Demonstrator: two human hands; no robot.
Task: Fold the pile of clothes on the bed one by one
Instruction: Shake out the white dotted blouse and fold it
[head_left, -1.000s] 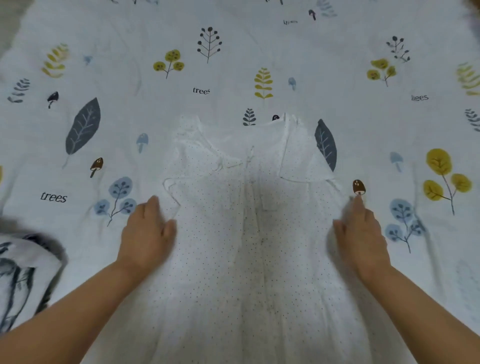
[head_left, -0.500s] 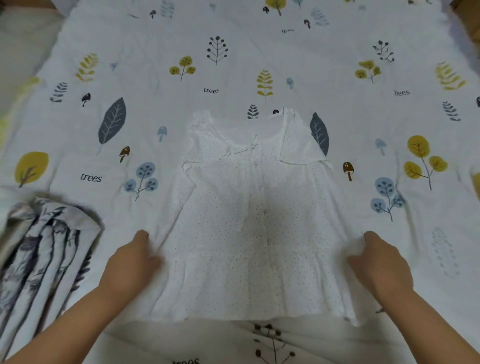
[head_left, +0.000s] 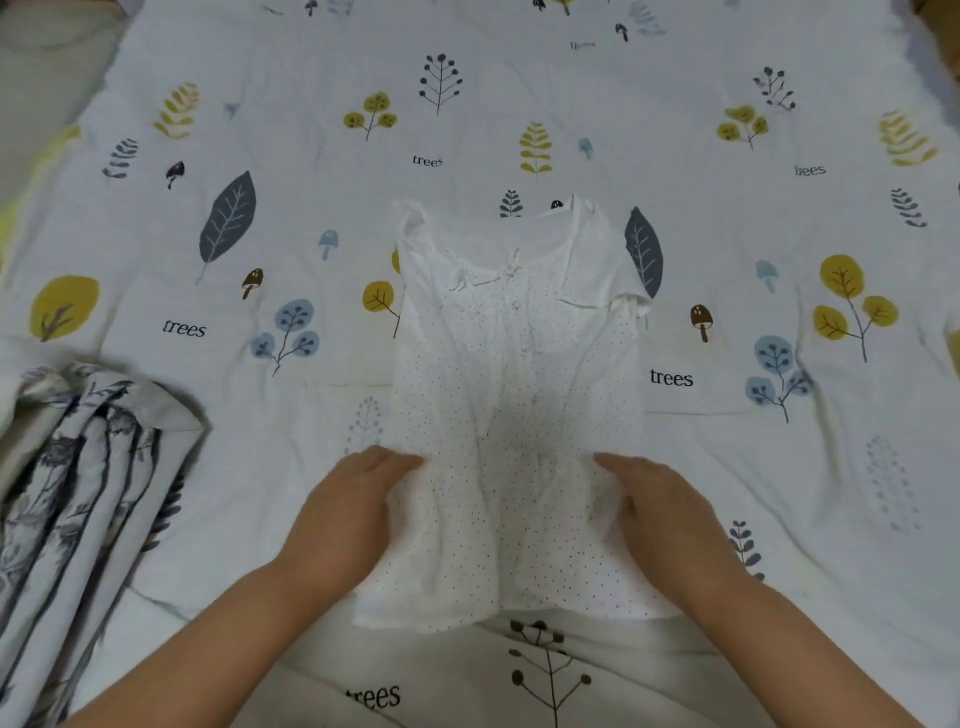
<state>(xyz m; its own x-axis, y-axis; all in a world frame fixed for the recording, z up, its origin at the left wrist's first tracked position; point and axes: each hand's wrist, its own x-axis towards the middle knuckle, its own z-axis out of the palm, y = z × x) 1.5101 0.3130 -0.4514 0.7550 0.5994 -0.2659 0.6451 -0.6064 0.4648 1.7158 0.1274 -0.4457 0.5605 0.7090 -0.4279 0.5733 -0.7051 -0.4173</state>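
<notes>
Both hands, left hand (head_left: 349, 512) and right hand (head_left: 662, 512), press the white dress (head_left: 514, 395) flat.

Bare forearms, hands (head_left: 345, 512) (no sleeves)

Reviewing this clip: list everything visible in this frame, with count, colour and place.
dotted blouse: one, white with small dark dots, centre of the bed, sides folded inward
patterned garment: one, grey-blue and white leaf print, bunched at the left edge
bed sheet: one, white with tree, leaf and mushroom prints, under everything
left hand: one, flat on the blouse's left folded edge
right hand: one, flat on the blouse's right folded edge
</notes>
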